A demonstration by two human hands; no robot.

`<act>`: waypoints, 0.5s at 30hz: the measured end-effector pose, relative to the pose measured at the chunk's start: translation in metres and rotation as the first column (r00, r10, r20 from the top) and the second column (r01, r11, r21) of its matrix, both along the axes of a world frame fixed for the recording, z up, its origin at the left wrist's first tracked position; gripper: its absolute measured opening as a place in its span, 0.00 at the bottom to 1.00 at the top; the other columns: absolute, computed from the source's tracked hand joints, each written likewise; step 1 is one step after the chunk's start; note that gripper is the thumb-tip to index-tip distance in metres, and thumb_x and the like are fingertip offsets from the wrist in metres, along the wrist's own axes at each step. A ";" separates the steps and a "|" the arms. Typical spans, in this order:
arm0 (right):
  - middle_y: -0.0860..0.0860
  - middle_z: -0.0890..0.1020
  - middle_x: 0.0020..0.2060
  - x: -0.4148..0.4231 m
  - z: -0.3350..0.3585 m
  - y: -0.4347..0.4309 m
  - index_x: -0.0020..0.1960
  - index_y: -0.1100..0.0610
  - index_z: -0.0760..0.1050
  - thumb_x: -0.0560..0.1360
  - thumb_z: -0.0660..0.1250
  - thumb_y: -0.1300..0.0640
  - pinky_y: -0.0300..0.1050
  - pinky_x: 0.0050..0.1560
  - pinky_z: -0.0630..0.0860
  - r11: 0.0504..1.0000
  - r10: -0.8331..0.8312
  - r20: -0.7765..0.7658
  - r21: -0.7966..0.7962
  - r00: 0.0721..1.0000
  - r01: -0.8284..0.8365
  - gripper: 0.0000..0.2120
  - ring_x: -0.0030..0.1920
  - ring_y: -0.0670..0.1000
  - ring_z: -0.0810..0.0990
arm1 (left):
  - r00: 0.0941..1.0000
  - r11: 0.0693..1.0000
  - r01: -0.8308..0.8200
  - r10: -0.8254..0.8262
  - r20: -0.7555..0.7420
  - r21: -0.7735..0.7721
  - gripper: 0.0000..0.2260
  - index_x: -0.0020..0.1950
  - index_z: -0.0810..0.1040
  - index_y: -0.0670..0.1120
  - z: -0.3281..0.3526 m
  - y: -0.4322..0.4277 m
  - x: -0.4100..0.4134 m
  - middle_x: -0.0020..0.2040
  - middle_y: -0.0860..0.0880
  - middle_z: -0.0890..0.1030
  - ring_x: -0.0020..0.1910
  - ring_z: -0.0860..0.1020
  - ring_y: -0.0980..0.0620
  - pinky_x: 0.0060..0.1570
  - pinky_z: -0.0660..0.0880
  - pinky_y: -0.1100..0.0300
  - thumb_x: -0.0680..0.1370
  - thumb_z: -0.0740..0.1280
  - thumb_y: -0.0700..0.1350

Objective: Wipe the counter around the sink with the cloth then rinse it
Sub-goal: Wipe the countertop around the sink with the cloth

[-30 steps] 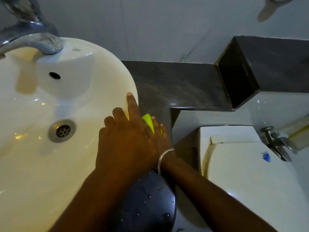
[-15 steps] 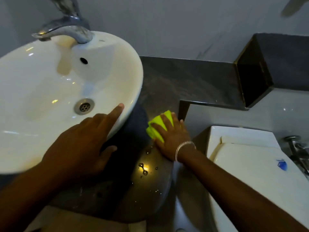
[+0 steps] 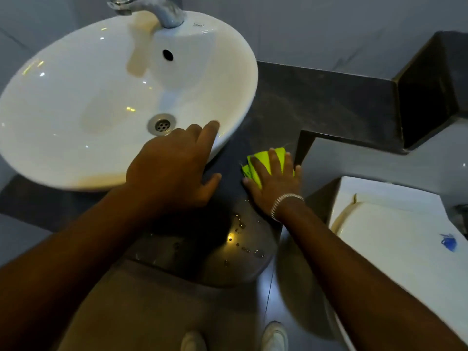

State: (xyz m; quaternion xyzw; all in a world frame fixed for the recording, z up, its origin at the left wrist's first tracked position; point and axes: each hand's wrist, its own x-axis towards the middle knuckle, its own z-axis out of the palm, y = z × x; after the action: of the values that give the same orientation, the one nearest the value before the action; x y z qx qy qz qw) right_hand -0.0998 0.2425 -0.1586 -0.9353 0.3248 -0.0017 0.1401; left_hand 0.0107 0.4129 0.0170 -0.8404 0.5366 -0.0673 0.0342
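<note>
no writing here is clear enough for me to read; the small mark on the sink (image 3: 106,97) rim by the tap (image 3: 162,11) is blurred. since half a second ago my right hand (image 3: 274,184) has barely moved: fingers spread flat, pressing the one yellow-green cloth (image 3: 263,160) onto the dark tabletop (image 3: 316,97) right of the sink. my left hand (image 3: 174,168) rests open on the sink's rim, holding nothing.
</note>
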 end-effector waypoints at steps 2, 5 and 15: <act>0.52 0.47 0.79 0.022 0.005 0.018 0.75 0.38 0.51 0.74 0.46 0.30 0.68 0.72 0.41 1.000 0.005 -0.027 0.015 1.000 -0.004 0.31 0.76 0.65 0.40 | 1.000 1.000 0.024 -0.024 0.014 0.004 0.37 0.72 0.64 0.42 -0.001 0.003 0.001 0.54 0.38 0.80 0.45 0.80 0.36 0.34 0.75 0.50 0.69 0.66 0.60; 0.51 0.47 0.79 0.003 0.003 0.046 0.76 0.38 0.51 0.75 0.46 0.32 0.67 0.73 0.43 0.992 0.122 -0.009 -0.017 0.992 -0.122 0.30 0.77 0.63 0.40 | 0.998 0.998 0.057 -0.057 -0.013 -0.023 0.37 0.73 0.63 0.42 -0.002 0.007 0.005 0.55 0.38 0.79 0.46 0.79 0.36 0.34 0.74 0.49 0.69 0.63 0.59; 0.51 0.45 0.79 0.019 0.010 0.064 0.75 0.37 0.51 0.76 0.47 0.33 0.67 0.72 0.41 0.989 -0.131 -0.066 0.054 0.989 0.135 0.28 0.77 0.63 0.39 | 0.967 0.966 0.226 -0.238 -0.092 -0.127 0.27 0.69 0.70 0.43 -0.009 0.068 0.039 0.46 0.43 0.81 0.40 0.80 0.41 0.32 0.71 0.55 0.74 0.58 0.55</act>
State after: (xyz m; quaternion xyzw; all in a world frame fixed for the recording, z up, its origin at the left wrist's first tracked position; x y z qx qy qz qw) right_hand -0.0807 0.3068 -0.1481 -0.9067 0.3905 0.0277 0.1570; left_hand 0.0496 0.4808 0.0083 -0.7747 0.6277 -0.0568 -0.0512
